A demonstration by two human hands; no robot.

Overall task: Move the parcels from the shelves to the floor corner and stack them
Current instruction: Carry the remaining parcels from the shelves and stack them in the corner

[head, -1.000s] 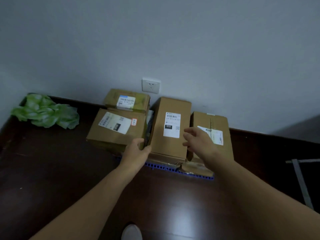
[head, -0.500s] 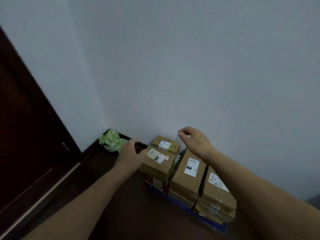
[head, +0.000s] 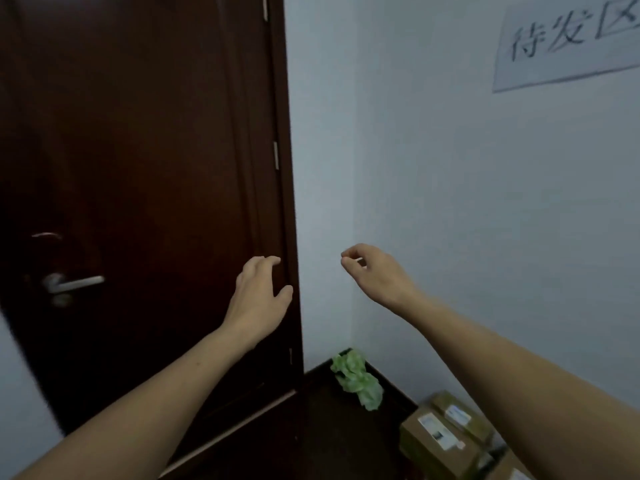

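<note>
Head view, floor corner beside a door. The left grip (head: 258,296) is empty, fingers spread and lightly bent, seen against the edge of the dark wooden door (head: 138,168); whether it touches the door cannot be told. The right grip (head: 374,275) is also empty, its fingers loosely curled with the thumb near the forefinger. Nothing shows between them, and the hand hangs in front of the pale wall (head: 485,202). The two grips are near each other and roughly level, backs toward the camera.

The parcels (head: 436,441) lie well below the right grip and to its right, on the dark floor (head: 329,431) against the wall. They are brown cartons with white labels, a smaller one behind a larger, with more cut off by the frame edge. How they are stacked cannot be read from here.

Neither grip carries anything and both are well apart from the cartons, so the moment probably falls between deliveries. The next parcel would come from the shelves, which are out of view.

Crumpled green material (head: 356,379) fills the corner itself, below the right grip, so the cartons sit just along the wall from it rather than in the angle. Left of the left grip the door carries a metal lever handle (head: 74,283). Above and right of the right grip, a paper sign (head: 568,39) with handwritten characters hangs on the wall.
</note>
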